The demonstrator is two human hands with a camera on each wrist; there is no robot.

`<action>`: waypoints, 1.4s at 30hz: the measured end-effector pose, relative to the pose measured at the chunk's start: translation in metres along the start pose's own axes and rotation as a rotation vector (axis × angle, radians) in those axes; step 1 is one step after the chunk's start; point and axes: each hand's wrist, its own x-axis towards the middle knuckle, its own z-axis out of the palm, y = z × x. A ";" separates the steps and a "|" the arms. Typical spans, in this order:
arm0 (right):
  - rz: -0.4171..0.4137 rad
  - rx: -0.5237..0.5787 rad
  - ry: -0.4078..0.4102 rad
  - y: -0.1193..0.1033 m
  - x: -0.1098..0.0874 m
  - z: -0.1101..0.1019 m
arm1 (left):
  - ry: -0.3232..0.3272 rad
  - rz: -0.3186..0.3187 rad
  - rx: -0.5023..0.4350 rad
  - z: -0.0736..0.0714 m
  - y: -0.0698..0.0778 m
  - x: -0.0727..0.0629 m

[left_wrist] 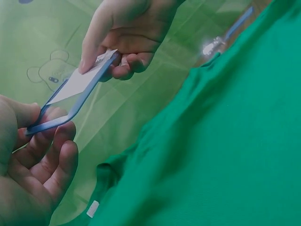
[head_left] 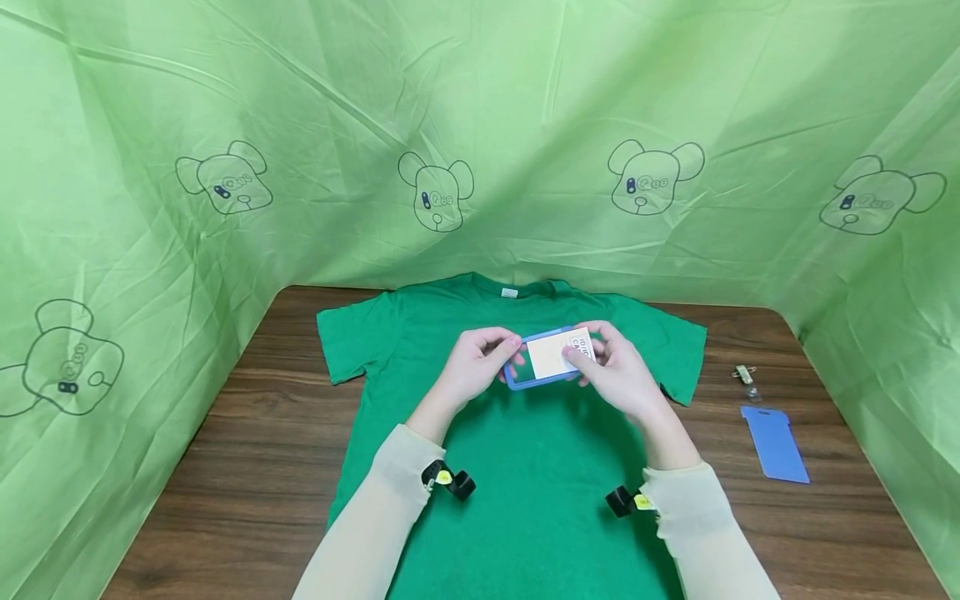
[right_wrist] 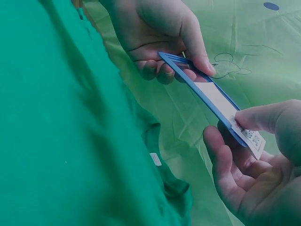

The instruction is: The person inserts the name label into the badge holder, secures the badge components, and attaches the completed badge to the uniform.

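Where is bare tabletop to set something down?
Bare wooden tabletop lies between the green T-shirt and left-hand curtain; another strip separates shirt from blue panel. Crowded: above the shirt, where left hand and right hand hold the badge holder.

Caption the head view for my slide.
Left hand and right hand hold a clear, blue-rimmed rectangular card holder and white printed card over a green fabric T-shirt.
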 end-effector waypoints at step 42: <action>0.008 -0.028 -0.075 -0.001 -0.001 -0.003 | -0.011 -0.015 -0.019 0.000 -0.001 -0.001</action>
